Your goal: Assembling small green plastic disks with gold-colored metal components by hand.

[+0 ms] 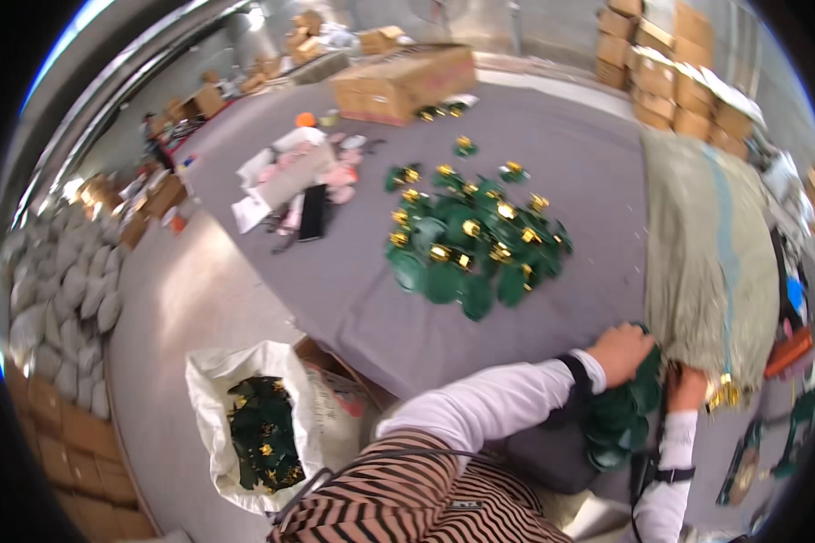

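Note:
My left hand [620, 354] reaches across to the right with its fingers curled on the top end of a bunch of overlapping dark green round pieces [623, 421] at the table's near edge. Just right of it, my right hand [687, 387] goes in under the lower end of a grey-green woven sack [711, 262]; its fingers are hidden there. Shiny gold bits [723, 395] poke out by the sack's lower end. A heap of dark green round pieces with gold trims [471, 240] spreads over the middle of the table.
Lower left, an open white woven bag [210, 389] holds more green-and-gold pieces. On the grey-covered table [335, 281] are a black phone-like slab [312, 213], a white box with pink items [290, 176] and a large carton [403, 86]. Stacked cartons [656, 81] and grey sacks [72, 290] stand around.

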The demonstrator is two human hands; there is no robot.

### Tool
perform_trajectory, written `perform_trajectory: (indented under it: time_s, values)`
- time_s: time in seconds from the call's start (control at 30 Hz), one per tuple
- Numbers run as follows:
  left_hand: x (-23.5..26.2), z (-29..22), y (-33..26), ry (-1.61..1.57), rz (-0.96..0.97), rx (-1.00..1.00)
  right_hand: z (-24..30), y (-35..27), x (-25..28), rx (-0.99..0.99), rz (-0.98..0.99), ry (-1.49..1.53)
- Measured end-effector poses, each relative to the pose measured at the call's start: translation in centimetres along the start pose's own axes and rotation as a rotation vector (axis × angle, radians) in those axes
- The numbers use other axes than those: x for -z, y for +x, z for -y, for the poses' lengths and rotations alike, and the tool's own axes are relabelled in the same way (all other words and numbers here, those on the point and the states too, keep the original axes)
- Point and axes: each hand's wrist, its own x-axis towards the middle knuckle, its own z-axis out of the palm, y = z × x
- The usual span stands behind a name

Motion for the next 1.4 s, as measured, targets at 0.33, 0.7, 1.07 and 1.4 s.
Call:
perform_trajectory:
  time_s: [0.33, 0.7, 1.07, 1.4]
  values:
    - [4.7, -0.2, -1.7, -0.634, -0.106, 0.176, 8.6, -3.3, 7.3, -0.095, -0.062, 0.675]
    - [5.0, -2.7, -4.6, -1.037, -0.069, 0.361, 14.7, -3.4, 9.2, 0.226, -0.259, 0.469]
    - [4.2, -3.5, -7.3, -0.560, -0.362, 0.112, 15.0, -3.4, 9.9, -0.022, -0.049, 0.696]
    - [5.3, -3.1, -7.7, -1.035, -0.123, 0.459, 17.4, -2.9, 12.2, 0.207, -0.081, 0.484]
